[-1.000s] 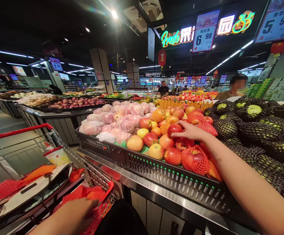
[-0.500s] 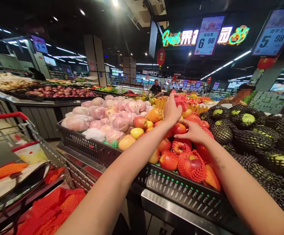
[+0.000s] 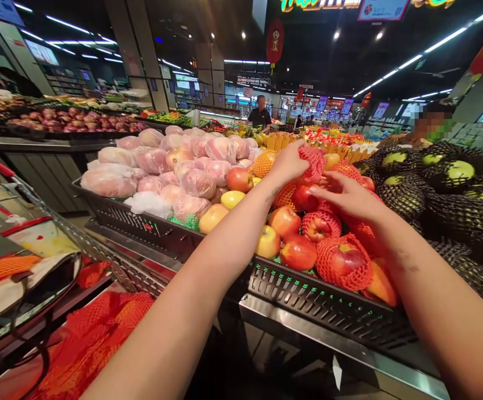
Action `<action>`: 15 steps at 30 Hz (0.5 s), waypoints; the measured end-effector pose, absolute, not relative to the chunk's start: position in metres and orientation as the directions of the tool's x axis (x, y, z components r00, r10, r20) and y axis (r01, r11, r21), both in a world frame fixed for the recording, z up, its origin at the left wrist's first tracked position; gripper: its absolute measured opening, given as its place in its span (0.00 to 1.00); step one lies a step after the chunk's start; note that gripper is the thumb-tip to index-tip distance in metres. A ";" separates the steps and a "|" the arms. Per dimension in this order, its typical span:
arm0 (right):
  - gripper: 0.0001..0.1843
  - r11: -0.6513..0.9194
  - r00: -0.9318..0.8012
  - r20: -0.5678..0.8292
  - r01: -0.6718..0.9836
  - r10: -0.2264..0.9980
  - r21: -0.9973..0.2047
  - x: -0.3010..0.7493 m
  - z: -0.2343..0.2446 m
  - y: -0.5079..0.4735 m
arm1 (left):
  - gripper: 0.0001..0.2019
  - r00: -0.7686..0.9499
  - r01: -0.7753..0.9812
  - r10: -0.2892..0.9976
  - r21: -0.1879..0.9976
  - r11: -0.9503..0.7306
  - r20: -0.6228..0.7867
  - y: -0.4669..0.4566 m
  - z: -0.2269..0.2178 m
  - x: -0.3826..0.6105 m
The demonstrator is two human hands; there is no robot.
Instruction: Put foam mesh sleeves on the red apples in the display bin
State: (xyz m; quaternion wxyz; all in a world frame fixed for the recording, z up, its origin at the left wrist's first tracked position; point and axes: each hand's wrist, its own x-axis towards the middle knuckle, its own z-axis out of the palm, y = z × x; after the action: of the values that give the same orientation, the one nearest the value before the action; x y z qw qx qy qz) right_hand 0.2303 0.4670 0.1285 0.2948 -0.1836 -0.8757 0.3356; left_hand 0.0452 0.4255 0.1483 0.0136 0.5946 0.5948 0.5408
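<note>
My left hand (image 3: 292, 162) reaches over the apples, its fingers closed on a red foam fruit net (image 3: 313, 164). Whether fruit sits inside that net I cannot tell. My right hand (image 3: 352, 199) is just to the right, fingers apart, the tips at the side of a red apple (image 3: 305, 198). Whether they press on it is unclear. Below both hands, loose apples (image 3: 298, 251) and a large apple in a red foam net (image 3: 344, 262) fill the front of a black slotted crate (image 3: 320, 300).
Wrapped pink fruit (image 3: 197, 183) is piled on the left, dark-netted green fruit (image 3: 460, 172) on the right. A shopping cart (image 3: 95, 253) with red netting (image 3: 99, 339) stands at lower left. A person (image 3: 260, 115) is behind the display, another (image 3: 428, 125) at the right.
The view has tilted down and come closer to the crate. My right hand's fingers have drawn back from around an apple. My left hand still has the red foam net.
</note>
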 end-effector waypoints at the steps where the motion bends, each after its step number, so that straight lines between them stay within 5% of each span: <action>1: 0.33 0.673 -0.704 0.436 0.081 0.561 -0.735 0.229 0.129 0.468 | 0.10 -0.277 0.664 0.700 0.658 -0.356 0.658 0.426 0.149 0.047; 5: 0.33 0.568 -0.490 0.512 -0.041 0.706 -0.822 0.226 0.134 0.470 | 0.06 -0.140 0.452 0.712 0.684 -0.572 0.688 0.426 0.153 0.054; 9: 0.28 0.584 -0.485 0.517 -0.015 0.706 -0.812 0.231 0.139 0.469 | 0.12 -0.033 0.320 0.708 0.679 -0.661 0.705 0.426 0.152 0.059; 15: 0.19 0.715 -0.362 0.653 0.061 0.666 -0.696 0.237 0.139 0.470 | 0.14 -0.140 0.596 0.700 0.624 -0.505 0.701 0.424 0.147 0.054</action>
State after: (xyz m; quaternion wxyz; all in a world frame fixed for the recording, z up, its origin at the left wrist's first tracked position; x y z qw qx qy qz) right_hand 0.2371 0.4705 0.1386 0.5133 -0.2358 -0.7709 0.2944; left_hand 0.0536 0.4242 0.1470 0.0454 0.6541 0.4953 0.5698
